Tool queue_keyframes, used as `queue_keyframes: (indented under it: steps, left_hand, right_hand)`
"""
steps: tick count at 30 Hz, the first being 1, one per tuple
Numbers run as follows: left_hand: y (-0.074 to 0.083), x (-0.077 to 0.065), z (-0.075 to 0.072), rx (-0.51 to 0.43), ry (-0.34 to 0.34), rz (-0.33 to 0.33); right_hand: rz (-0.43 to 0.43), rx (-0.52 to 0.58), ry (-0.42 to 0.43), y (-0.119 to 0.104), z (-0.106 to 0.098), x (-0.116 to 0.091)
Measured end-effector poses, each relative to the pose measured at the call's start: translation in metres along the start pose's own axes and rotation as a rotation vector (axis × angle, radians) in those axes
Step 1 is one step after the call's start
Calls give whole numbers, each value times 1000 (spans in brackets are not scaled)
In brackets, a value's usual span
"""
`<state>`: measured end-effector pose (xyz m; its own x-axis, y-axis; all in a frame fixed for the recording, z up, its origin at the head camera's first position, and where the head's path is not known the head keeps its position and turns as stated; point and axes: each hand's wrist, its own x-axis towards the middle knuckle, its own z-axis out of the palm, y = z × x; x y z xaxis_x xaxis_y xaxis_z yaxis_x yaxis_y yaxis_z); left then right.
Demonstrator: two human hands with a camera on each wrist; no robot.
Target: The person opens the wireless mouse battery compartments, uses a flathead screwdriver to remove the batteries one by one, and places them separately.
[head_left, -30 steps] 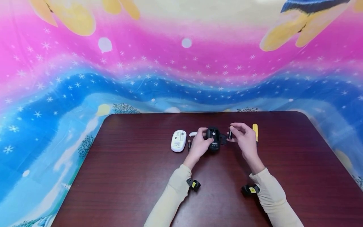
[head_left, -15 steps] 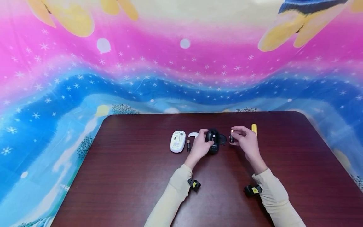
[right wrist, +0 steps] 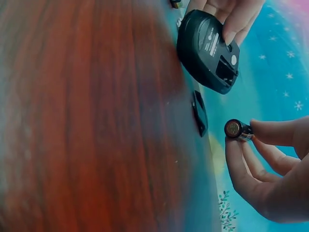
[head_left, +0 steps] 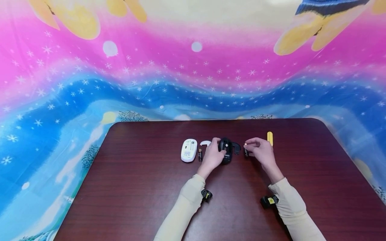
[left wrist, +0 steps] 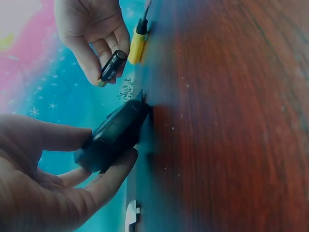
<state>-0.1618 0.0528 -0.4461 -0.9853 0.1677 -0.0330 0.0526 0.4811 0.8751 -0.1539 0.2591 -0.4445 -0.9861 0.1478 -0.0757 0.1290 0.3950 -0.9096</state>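
My left hand (head_left: 213,155) grips a black computer mouse (right wrist: 205,50) turned underside up, thumb on its bottom face and fingers along its side. An open battery slot shows in that underside in the right wrist view. My right hand (head_left: 263,153) pinches a black AA battery (left wrist: 113,66) with a copper-coloured end between thumb and fingertips, off to the right of the mouse. A black battery cover (head_left: 236,148) lies on the table between the mouse and the right hand.
Left of the left hand lie a white mouse (head_left: 189,150), underside up, another battery (head_left: 200,155) and a white cover (head_left: 205,143), partly hidden by the hand. A yellow-handled screwdriver (head_left: 269,138) lies behind the right hand on the dark wooden table (head_left: 144,187).
My right hand has shifted slightly right and down with the battery, farther from the black mouse. The left hand still holds the mouse, now a touch lower in view.
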Motion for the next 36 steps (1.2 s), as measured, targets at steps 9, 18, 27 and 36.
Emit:
queue_keyframes:
  steps: [9, 18, 27, 36]
  left_hand:
    - [0, 1, 1, 89, 19, -19]
    - [0, 4, 2, 184, 22, -32]
    - [0, 5, 2, 234, 23, -16]
    - [-1, 0, -3, 330, 114, 95]
  right_hand:
    - [-36, -95, -29, 8, 0, 4]
    - [-28, -154, -132, 8, 0, 9]
    - [-51, -239, -162, 7, 0, 12]
    - [-158, -384, -58, 1, -3, 5]
